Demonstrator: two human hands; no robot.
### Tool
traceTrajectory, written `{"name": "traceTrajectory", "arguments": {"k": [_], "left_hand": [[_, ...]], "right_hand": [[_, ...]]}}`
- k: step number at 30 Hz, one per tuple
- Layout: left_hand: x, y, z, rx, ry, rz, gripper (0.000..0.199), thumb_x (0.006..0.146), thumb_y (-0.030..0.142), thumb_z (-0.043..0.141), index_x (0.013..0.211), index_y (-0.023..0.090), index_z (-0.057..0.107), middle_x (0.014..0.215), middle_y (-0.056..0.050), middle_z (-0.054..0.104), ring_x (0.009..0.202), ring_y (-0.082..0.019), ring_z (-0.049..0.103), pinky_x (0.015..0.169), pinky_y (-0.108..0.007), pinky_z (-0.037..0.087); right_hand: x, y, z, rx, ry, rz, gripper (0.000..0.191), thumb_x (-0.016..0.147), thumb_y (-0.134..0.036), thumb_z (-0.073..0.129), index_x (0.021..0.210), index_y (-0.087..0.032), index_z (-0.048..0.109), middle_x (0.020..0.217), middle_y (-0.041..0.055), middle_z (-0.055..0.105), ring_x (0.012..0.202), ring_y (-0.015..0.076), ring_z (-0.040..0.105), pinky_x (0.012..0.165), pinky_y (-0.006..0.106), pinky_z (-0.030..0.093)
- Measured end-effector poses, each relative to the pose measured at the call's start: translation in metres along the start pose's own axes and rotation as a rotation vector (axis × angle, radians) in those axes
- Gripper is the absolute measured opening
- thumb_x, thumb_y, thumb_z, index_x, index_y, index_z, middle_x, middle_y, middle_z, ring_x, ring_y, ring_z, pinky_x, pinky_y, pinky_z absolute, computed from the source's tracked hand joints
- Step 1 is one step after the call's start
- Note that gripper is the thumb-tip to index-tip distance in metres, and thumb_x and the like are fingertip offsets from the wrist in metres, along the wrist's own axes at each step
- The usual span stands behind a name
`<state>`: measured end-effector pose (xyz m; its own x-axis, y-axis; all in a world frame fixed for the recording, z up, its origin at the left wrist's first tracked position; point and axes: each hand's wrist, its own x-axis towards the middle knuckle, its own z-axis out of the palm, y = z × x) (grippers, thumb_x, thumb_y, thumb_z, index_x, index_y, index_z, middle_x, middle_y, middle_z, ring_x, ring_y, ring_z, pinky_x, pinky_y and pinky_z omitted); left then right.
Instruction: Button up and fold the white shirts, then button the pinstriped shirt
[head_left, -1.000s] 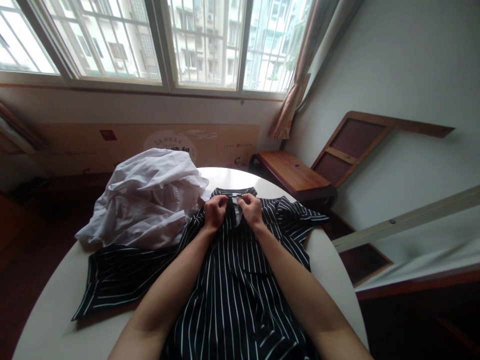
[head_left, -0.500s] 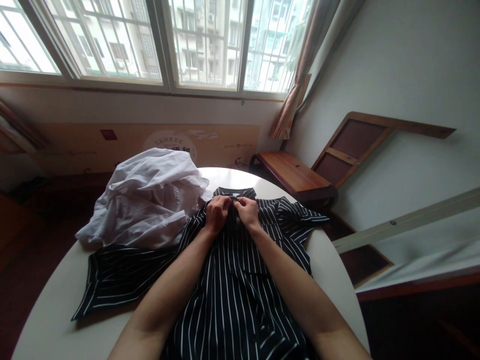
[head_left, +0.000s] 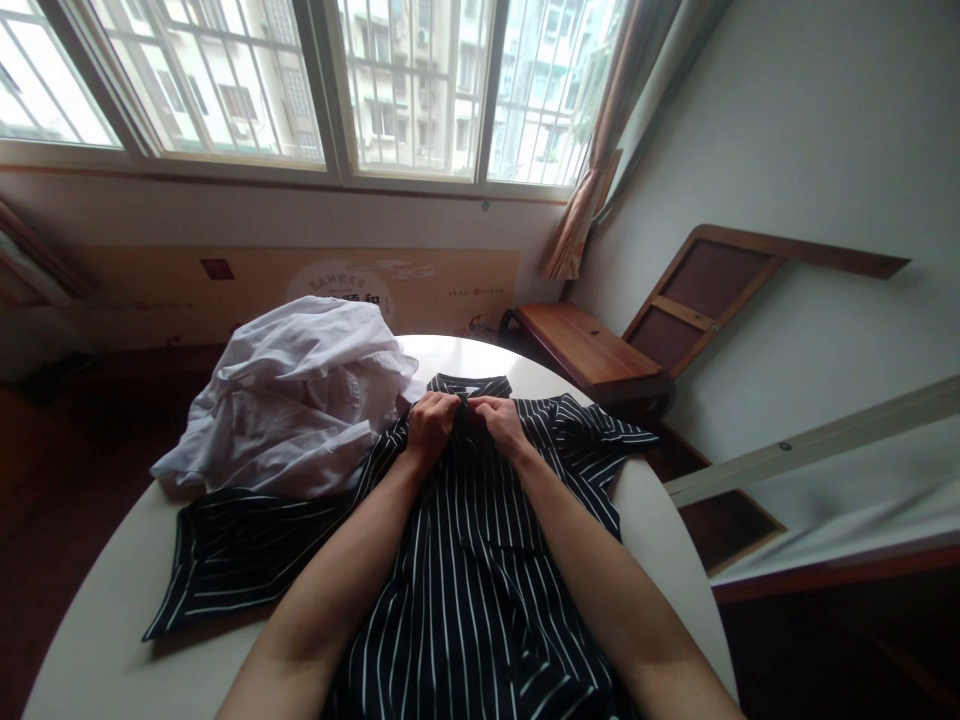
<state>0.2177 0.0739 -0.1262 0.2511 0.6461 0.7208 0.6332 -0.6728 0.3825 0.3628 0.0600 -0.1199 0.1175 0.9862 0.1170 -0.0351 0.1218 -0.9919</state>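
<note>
A black shirt with white stripes (head_left: 450, 570) lies spread on a round white table (head_left: 97, 640), its collar at the far side and one sleeve stretched out to the left. Just below the collar, my left hand (head_left: 433, 425) is closed on the shirt's front edge. My right hand (head_left: 499, 420) pinches the cloth right beside it, fingertips almost meeting those of the left. Whatever small part lies between the fingertips is too small to make out. Left of the hands is a crumpled white garment (head_left: 292, 400), partly touching the striped shirt.
Behind the table stands a brown wooden bench or low table (head_left: 585, 340). A wooden frame (head_left: 697, 290) leans at the right wall. A barred window (head_left: 412, 90) spans the back, with a tied curtain (head_left: 577, 220) at its right. A printed board (head_left: 450, 285) stands below the window.
My right hand has turned slightly, its fingers now pointing more to the left toward my left hand. The left hand has shifted very little. The shirt lies almost the same.
</note>
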Motion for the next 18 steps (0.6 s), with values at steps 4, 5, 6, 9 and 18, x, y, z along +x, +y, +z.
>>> {"name": "traceTrajectory", "arguments": {"k": [4, 5, 6, 9, 18], "left_hand": [[0.002, 0.0, 0.002, -0.18, 0.017, -0.112, 0.016, 0.084, 0.019, 0.054, 0.083, 0.018, 0.07, 0.082, -0.004, 0.07, 0.078, -0.017, 0.063, 0.075, -0.028, 0.047], [0.003, 0.0, 0.003, -0.216, 0.016, -0.142, 0.015, 0.083, 0.019, 0.055, 0.082, 0.018, 0.07, 0.082, -0.004, 0.07, 0.077, -0.017, 0.064, 0.075, -0.028, 0.048], [0.003, 0.0, 0.004, -0.247, 0.014, -0.171, 0.014, 0.081, 0.017, 0.057, 0.082, 0.018, 0.07, 0.082, -0.004, 0.071, 0.076, -0.017, 0.064, 0.075, -0.028, 0.049], [0.004, 0.001, 0.005, -0.314, 0.005, -0.253, 0.013, 0.077, 0.016, 0.06, 0.08, 0.018, 0.072, 0.082, -0.003, 0.072, 0.074, -0.016, 0.066, 0.075, -0.028, 0.05], [0.006, 0.005, 0.006, -0.507, -0.063, -0.411, 0.017, 0.077, 0.025, 0.058, 0.084, 0.018, 0.072, 0.082, -0.004, 0.073, 0.078, -0.017, 0.067, 0.076, -0.028, 0.05]], "right_hand": [[-0.001, 0.002, -0.003, -0.228, 0.052, -0.133, 0.02, 0.066, -0.022, 0.059, 0.079, -0.016, 0.072, 0.076, 0.0038, 0.073, 0.069, 0.018, 0.067, 0.07, 0.03, 0.054], [-0.002, 0.001, -0.002, -0.301, 0.075, -0.179, 0.019, 0.067, -0.022, 0.059, 0.08, -0.016, 0.073, 0.077, 0.0041, 0.073, 0.071, 0.0182, 0.067, 0.071, 0.03, 0.053], [-0.003, 0.001, -0.002, -0.37, 0.102, -0.223, 0.019, 0.068, -0.022, 0.059, 0.08, -0.017, 0.073, 0.077, 0.0041, 0.073, 0.072, 0.0185, 0.067, 0.073, 0.03, 0.053], [-0.007, -0.003, 0.001, -0.52, 0.16, -0.299, 0.017, 0.07, -0.023, 0.061, 0.08, -0.018, 0.073, 0.076, 0.0035, 0.073, 0.071, 0.0186, 0.068, 0.073, 0.029, 0.052], [-0.015, -0.005, 0.008, -0.818, 0.282, -0.475, 0.013, 0.076, -0.021, 0.06, 0.079, -0.018, 0.071, 0.079, 0.0053, 0.072, 0.072, 0.0186, 0.066, 0.073, 0.028, 0.05]]}}
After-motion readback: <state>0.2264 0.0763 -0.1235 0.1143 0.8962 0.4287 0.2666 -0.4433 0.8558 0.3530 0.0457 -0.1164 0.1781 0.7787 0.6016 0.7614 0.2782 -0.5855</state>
